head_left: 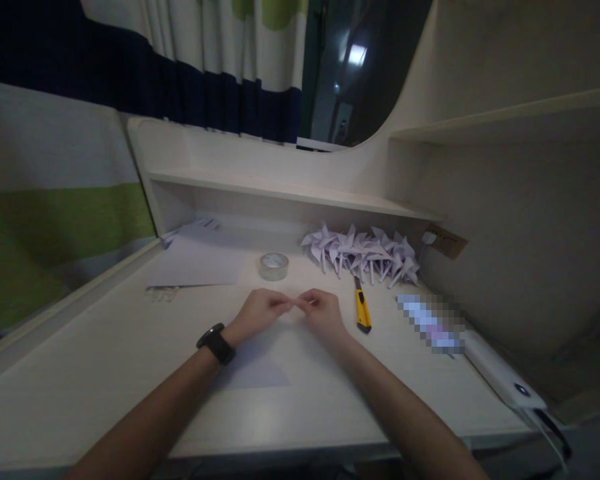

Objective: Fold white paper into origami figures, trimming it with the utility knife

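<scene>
We have our left hand and right hand together at the centre of the frame, fingertips meeting; whether they are clamped on anything thin, we cannot tell. Our white paper sheet lies at lower centre, partly hidden by the left wrist (the one wearing a black wristwatch). Just above our hands sits a clear tape roll; right of centre, a yellow utility knife lies below the paper pinwheels.
</scene>
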Demonstrator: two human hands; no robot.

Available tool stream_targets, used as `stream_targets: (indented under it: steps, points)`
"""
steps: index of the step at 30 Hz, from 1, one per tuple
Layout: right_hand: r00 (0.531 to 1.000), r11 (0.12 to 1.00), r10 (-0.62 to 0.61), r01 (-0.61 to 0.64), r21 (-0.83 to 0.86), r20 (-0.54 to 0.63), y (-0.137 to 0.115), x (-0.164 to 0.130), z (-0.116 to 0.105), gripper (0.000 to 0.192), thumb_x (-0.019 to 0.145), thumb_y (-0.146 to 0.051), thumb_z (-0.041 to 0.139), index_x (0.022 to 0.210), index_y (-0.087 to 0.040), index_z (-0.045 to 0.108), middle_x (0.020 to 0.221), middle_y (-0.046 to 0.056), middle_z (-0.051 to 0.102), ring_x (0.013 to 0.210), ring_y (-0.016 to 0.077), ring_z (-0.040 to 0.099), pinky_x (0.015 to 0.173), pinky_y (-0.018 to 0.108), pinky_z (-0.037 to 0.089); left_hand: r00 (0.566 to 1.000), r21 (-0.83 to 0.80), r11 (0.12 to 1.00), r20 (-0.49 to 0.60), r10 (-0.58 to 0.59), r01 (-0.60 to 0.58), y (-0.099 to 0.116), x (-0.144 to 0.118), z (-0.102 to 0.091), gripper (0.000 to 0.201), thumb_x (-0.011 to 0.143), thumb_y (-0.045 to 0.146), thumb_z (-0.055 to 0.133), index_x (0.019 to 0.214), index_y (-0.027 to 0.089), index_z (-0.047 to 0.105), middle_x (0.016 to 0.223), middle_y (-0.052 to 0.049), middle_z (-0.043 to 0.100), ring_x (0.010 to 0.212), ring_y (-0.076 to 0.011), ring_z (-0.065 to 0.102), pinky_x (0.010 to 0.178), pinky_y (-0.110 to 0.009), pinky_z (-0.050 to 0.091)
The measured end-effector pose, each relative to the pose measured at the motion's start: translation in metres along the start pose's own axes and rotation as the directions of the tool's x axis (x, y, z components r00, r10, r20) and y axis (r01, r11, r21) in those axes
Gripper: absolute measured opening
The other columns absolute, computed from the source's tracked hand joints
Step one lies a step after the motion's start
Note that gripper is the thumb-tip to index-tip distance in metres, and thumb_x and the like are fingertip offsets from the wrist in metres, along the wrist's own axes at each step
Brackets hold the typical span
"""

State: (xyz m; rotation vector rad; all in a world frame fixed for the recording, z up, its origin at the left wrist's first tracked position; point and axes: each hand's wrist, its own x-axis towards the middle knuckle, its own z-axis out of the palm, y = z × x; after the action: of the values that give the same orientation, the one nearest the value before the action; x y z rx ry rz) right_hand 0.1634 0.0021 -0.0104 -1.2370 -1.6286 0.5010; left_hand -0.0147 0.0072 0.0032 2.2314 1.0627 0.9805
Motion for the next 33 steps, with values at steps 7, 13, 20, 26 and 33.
stream_targets:
  steps: [7, 13, 20, 26, 33]
  points:
    - [0.957, 0.791, 0.105, -0.245, -0.560, -0.270, 0.026, 0.027, -0.084, 0.037, 0.083, -0.048, 0.051, 0.084, -0.015, 0.068, 0.081, 0.012, 0.070, 0.080, 0.0249, 0.064, 0.071, 0.034, 0.045, 0.999, 0.059, 0.998, -0.052, 0.017, -0.014, -0.022, 0.003, 0.000, 0.026, 0.081, 0.035, 0.053, 0.072, 0.019, 0.072, 0.072, -0.005, 0.069, 0.066, -0.0185, 0.058, 0.060, -0.025, 0.035]
    - [0.902, 0.385, 0.328, -0.400, -0.832, -0.282, 0.048, 0.012, -0.109, 0.072, 0.082, -0.070, 0.035, 0.107, -0.006, 0.059, 0.099, 0.024, 0.065, 0.096, 0.0343, 0.063, 0.077, 0.041, 0.046, 0.994, 0.174, 0.980, 0.055, 0.092, -0.101, -0.031, -0.001, 0.012, 0.025, 0.082, 0.031, 0.052, 0.073, 0.018, 0.071, 0.075, -0.009, 0.068, 0.070, -0.0200, 0.058, 0.065, -0.027, 0.038]
    - [0.851, 0.364, 0.456, -0.446, -0.818, -0.261, 0.063, 0.013, -0.090, 0.063, 0.081, -0.062, 0.046, 0.111, -0.007, 0.057, 0.110, 0.024, 0.062, 0.102, 0.0334, 0.061, 0.082, 0.041, 0.047, 0.951, 0.315, 0.928, 0.292, 0.104, -0.199, -0.019, -0.007, 0.017, 0.020, 0.083, 0.022, 0.051, 0.089, 0.020, 0.070, 0.082, -0.005, 0.070, 0.077, -0.0185, 0.061, 0.070, -0.026, 0.039]
    - [0.843, 0.366, 0.460, -0.466, -0.805, -0.279, 0.066, 0.008, -0.095, 0.043, 0.086, -0.040, 0.046, 0.108, -0.005, 0.058, 0.107, 0.025, 0.063, 0.099, 0.0311, 0.063, 0.079, 0.037, 0.047, 0.935, 0.277, 0.917, 0.292, 0.203, -0.286, -0.016, -0.010, 0.023, 0.021, 0.086, 0.022, 0.050, 0.082, 0.019, 0.071, 0.083, -0.005, 0.067, 0.081, -0.0184, 0.060, 0.073, -0.027, 0.040]
    - [0.893, 0.493, 0.405, -0.394, -0.776, -0.197, 0.049, -0.017, -0.118, 0.039, 0.089, -0.039, 0.042, 0.111, -0.009, 0.053, 0.094, 0.015, 0.068, 0.086, 0.0247, 0.065, 0.069, 0.030, 0.045, 0.922, 0.289, 0.892, 0.276, 0.270, -0.347, -0.015, -0.013, 0.039, 0.024, 0.090, 0.023, 0.047, 0.079, 0.017, 0.068, 0.081, -0.007, 0.061, 0.082, -0.0189, 0.057, 0.075, -0.029, 0.040]
